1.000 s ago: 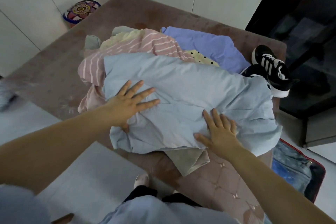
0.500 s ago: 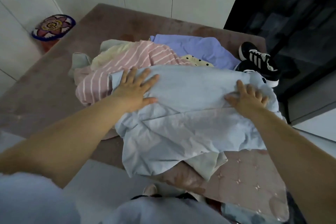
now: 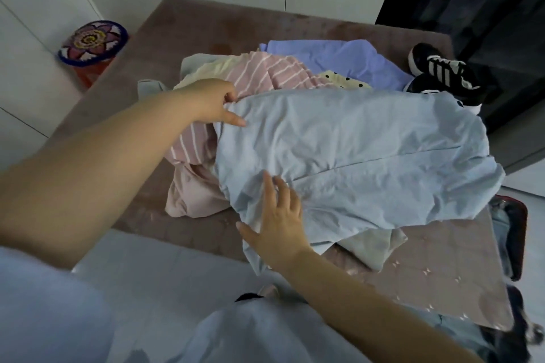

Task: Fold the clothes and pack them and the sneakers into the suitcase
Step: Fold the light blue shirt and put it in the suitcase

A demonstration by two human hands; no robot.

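Note:
A light blue shirt (image 3: 368, 150) lies spread over a heap of clothes on the bed. My left hand (image 3: 215, 103) pinches its far left edge between thumb and fingers. My right hand (image 3: 277, 221) lies flat, fingers apart, on its near left edge. Under the shirt show a pink striped garment (image 3: 265, 76), a lavender shirt (image 3: 348, 59), a yellow dotted piece (image 3: 345, 82) and a beige garment (image 3: 191, 194). Two black sneakers with white stripes (image 3: 442, 76) sit at the far right of the bed. The open suitcase (image 3: 513, 227) lies on the floor at the right, mostly hidden by the bed.
The brownish quilted bed (image 3: 206, 26) takes up most of the view. A round patterned stool (image 3: 93, 46) stands by the white wall at the left. A dark cabinet (image 3: 477, 0) rises at the right. Pale floor runs along the bed's near edge.
My right hand came from the shirt's far right edge down to its near left edge. My left hand closed from flat to a pinch on the shirt's far left edge.

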